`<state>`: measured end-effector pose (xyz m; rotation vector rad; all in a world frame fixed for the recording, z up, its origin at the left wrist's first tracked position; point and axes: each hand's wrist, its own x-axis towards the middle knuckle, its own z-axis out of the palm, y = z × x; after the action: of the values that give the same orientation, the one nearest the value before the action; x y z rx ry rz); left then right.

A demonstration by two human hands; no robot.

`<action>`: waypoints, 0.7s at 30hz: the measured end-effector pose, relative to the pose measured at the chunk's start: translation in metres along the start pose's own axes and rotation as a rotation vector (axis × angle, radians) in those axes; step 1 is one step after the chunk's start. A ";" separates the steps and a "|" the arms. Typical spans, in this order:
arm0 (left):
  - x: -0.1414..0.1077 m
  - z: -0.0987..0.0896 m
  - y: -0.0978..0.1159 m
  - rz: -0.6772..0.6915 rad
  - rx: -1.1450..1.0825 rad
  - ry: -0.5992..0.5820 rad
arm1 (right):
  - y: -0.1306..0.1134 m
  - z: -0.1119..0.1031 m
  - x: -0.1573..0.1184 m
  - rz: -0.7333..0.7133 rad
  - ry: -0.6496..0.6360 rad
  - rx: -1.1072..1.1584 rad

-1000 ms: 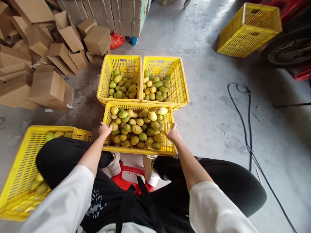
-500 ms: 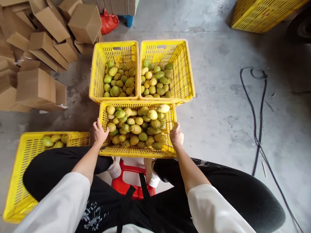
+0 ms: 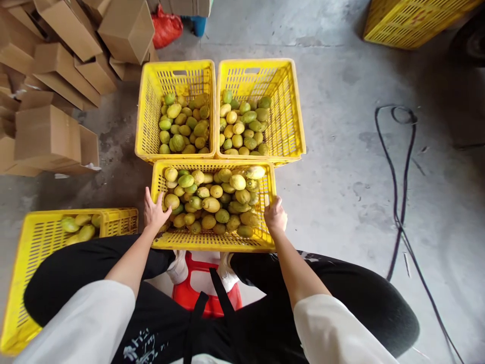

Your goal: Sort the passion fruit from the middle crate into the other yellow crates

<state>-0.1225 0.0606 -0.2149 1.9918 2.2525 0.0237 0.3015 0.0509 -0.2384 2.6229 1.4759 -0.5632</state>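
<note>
A yellow plastic crate (image 3: pixel 212 244) of yellow-green oval fruits (image 3: pixel 211 204) stands in front of my knees, above a red plastic stool. My left hand (image 3: pixel 154 211) grips its left rim, fingers outside and thumb over the edge. On the opposite side, my right hand (image 3: pixel 276 216) is closed around the right rim. Just beyond are two more yellow crates, a left one (image 3: pixel 146 108) and a right one (image 3: pixel 290 108), side by side and partly filled with the same fruits. The held crate's far edge meets or overlaps their near edges; its underside is hidden.
Cardboard boxes (image 3: pixel 49 134) are piled at the left, near a red bag (image 3: pixel 166 29). Another yellow crate (image 3: pixel 38 242) with fruits lies beside my left leg. The red stool (image 3: pixel 189 293) is between my feet. A black cable (image 3: pixel 397 222) loops across the floor at right.
Both hands keep their hold on the near crate. The crate and hands sit slightly lower and to the left in view, and the surroundings shift slightly too.
</note>
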 end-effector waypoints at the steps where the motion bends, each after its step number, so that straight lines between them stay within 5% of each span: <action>1: 0.000 0.000 0.000 -0.017 0.001 -0.004 | 0.000 0.000 0.000 0.000 -0.006 0.009; 16: 0.003 0.001 0.004 -0.159 -0.013 -0.081 | -0.017 -0.012 -0.007 0.082 -0.069 -0.070; 21: 0.003 -0.003 0.006 -0.156 -0.010 -0.088 | -0.032 -0.063 0.009 0.068 -0.359 -0.146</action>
<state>-0.1174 0.0643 -0.2120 1.7700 2.3385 -0.0666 0.2965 0.0910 -0.1800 2.3009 1.2620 -0.8318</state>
